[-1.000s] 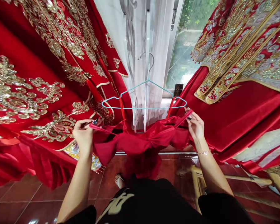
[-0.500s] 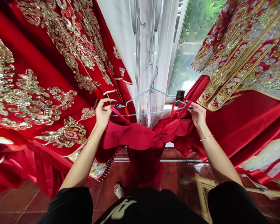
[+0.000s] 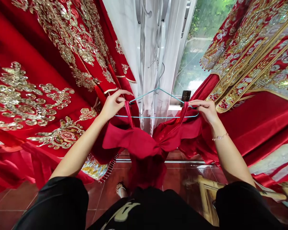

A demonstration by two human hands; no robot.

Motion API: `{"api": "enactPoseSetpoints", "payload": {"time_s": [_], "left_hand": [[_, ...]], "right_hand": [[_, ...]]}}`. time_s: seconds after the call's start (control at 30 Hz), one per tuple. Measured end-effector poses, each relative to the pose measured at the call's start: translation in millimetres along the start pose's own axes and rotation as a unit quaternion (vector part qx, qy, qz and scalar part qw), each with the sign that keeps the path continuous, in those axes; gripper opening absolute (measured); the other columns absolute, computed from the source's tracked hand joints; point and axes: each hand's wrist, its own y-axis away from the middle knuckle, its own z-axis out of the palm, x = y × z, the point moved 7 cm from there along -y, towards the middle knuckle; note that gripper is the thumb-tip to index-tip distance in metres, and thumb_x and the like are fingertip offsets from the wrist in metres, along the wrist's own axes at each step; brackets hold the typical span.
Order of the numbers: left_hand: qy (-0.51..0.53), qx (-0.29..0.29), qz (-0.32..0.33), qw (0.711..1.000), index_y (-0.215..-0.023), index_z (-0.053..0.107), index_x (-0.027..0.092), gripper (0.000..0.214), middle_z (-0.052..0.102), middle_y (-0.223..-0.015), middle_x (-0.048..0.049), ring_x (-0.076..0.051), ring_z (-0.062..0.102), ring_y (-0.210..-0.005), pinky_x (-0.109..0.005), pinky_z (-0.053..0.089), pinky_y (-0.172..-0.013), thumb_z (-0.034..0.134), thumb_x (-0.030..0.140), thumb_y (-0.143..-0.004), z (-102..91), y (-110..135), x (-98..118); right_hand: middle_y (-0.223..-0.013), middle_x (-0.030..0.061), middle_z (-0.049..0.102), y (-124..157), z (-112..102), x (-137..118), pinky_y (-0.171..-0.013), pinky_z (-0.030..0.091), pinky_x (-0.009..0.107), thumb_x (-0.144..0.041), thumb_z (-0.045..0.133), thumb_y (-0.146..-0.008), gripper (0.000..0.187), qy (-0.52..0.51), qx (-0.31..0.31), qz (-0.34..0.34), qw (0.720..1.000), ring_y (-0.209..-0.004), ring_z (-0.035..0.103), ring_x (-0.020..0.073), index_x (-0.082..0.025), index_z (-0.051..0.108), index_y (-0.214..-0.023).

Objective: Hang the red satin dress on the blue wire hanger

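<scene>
A red dress (image 3: 144, 143) hangs in front of me from a thin light-blue hanger (image 3: 158, 90) with a metal hook. My left hand (image 3: 114, 103) pinches the left shoulder strap (image 3: 129, 110) where it meets the hanger's sloping arm. Opposite it, my right hand (image 3: 206, 110) has thumb and fingers closed at the right shoulder strap (image 3: 184, 110), by the hanger's other arm. Both straps stand upright, and the ruffled neckline droops between them. The dress's lower part falls toward the floor. My fingertips partly hide the hanger's ends.
Red garments with gold beading (image 3: 67, 135) crowd the left side; another embroidered red outfit (image 3: 249, 73) hangs at right. Behind the hanger are a silvery metal rack (image 3: 162, 38), white curtain and window (image 3: 194, 64). A small dark phone-like device (image 3: 186, 96) and a bamboo frame (image 3: 204, 195) are at right.
Both straps have moved inward from the hanger's ends and now rise more upright at its arms. My left hand has shifted right and up; my right hand has turned its fingers inward.
</scene>
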Motion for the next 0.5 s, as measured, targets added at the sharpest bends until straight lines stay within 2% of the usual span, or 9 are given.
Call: {"api": "enactPoseSetpoints", "payload": {"time_s": [0.1, 0.17, 0.2, 0.23, 0.3, 0.37, 0.4, 0.43, 0.5], "left_hand": [[-0.057, -0.135, -0.021, 0.989, -0.116, 0.067, 0.022, 0.046, 0.065, -0.072, 0.0016, -0.017, 0.064, -0.066, -0.027, 0.054, -0.068, 0.067, 0.016, -0.071, 3.1, -7.4, -3.4], [-0.107, -0.181, -0.029, 0.977, -0.117, 0.067, 0.023, 0.048, 0.068, -0.083, -0.0013, -0.02, 0.067, -0.079, -0.031, 0.056, -0.077, 0.069, 0.017, -0.07, -1.6, 1.9, -4.6], [-0.136, -0.165, -0.016, 0.977, -0.118, 0.067, 0.023, 0.047, 0.069, -0.091, -0.0032, -0.022, 0.068, -0.087, -0.034, 0.056, -0.084, 0.069, 0.018, -0.072, -6.8, 10.6, -1.4], [-0.166, -0.12, 0.006, 0.979, -0.119, 0.067, 0.024, 0.044, 0.069, -0.099, -0.0051, -0.024, 0.067, -0.096, -0.038, 0.054, -0.093, 0.067, 0.018, -0.075, -13.7, 22.0, 4.7], [-0.224, 0.016, 0.068, 0.972, -0.12, 0.067, 0.025, 0.039, 0.066, -0.111, -0.0076, -0.026, 0.062, -0.111, -0.045, 0.045, -0.108, 0.06, 0.018, -0.083, -27.3, 54.9, 22.5], [-0.267, 0.135, 0.117, 0.947, -0.116, 0.069, 0.028, 0.034, 0.065, -0.112, -0.0078, -0.026, 0.06, -0.111, -0.045, 0.044, -0.108, 0.057, 0.017, -0.085, -33.1, 94.2, 37.0], [-0.273, 0.151, 0.133, 0.941, -0.113, 0.07, 0.028, 0.032, 0.065, -0.109, -0.0075, -0.026, 0.062, -0.107, -0.043, 0.047, -0.105, 0.056, 0.017, -0.086, -30.4, 110.1, 40.2], [-0.273, 0.141, 0.14, 0.941, -0.112, 0.07, 0.029, 0.031, 0.065, -0.107, -0.0071, -0.025, 0.063, -0.103, -0.041, 0.05, -0.1, 0.055, 0.018, -0.087, -25.5, 121.0, 40.2], [-0.26, 0.051, 0.122, 0.956, -0.113, 0.07, 0.03, 0.03, 0.066, -0.11, -0.0065, -0.023, 0.065, -0.101, -0.036, 0.053, -0.093, 0.052, 0.023, -0.091, -11.3, 127.9, 31.8]], "right_hand": [[-0.097, 0.0039, 0.075, 0.5, 3.5, -11.2, -0.095, 0.055, 0.04, -0.014, 0.059, -0.063, 0.027, 0.045, -0.021, -0.034, 0.998, -0.1, 0.068, 0.0238, -0.025, 0.079, -0.079], [-0.102, 0.0044, 0.07, 6.9, -4.2, -13.9, -0.094, 0.055, 0.039, -0.016, 0.062, -0.065, 0.021, 0.034, 0.038, -0.06, 0.997, -0.1, 0.067, 0.0226, -0.025, 0.076, -0.08], [-0.104, 0.0046, 0.068, 13.1, -10.2, -13.1, -0.095, 0.055, 0.039, -0.018, 0.064, -0.066, 0.019, 0.023, 0.077, -0.071, 0.994, -0.102, 0.066, 0.0223, -0.025, 0.074, -0.081], [-0.107, 0.0047, 0.067, 21.1, -16.2, -11.0, -0.095, 0.055, 0.039, -0.019, 0.065, -0.068, 0.018, 0.015, 0.112, -0.078, 0.99, -0.103, 0.065, 0.0223, -0.026, 0.073, -0.082], [-0.106, 0.0051, 0.066, 39.5, -24.9, -3.8, -0.095, 0.055, 0.04, -0.021, 0.066, -0.071, 0.014, 0.026, 0.15, -0.077, 0.985, -0.105, 0.064, 0.0229, -0.026, 0.072, -0.082], [-0.104, 0.0058, 0.066, 56.2, -28.2, 5.5, -0.091, 0.056, 0.041, -0.022, 0.065, -0.075, 0.01, 0.059, 0.141, -0.058, 0.987, -0.1, 0.065, 0.0231, -0.026, 0.071, -0.081], [-0.104, 0.0062, 0.067, 62.3, -27.5, 10.1, -0.089, 0.057, 0.041, -0.023, 0.064, -0.076, 0.01, 0.082, 0.121, -0.047, 0.988, -0.098, 0.065, 0.0232, -0.026, 0.072, -0.082], [-0.106, 0.0065, 0.068, 66.3, -25.2, 14.4, -0.088, 0.057, 0.042, -0.023, 0.062, -0.078, 0.013, 0.109, 0.092, -0.041, 0.989, -0.097, 0.066, 0.0235, -0.026, 0.072, -0.084], [-0.115, 0.0067, 0.068, 67.8, -15.6, 23.7, -0.09, 0.056, 0.043, -0.02, 0.058, -0.078, 0.024, 0.177, 0.005, -0.036, 0.984, -0.103, 0.066, 0.0249, -0.027, 0.073, -0.095]]}}
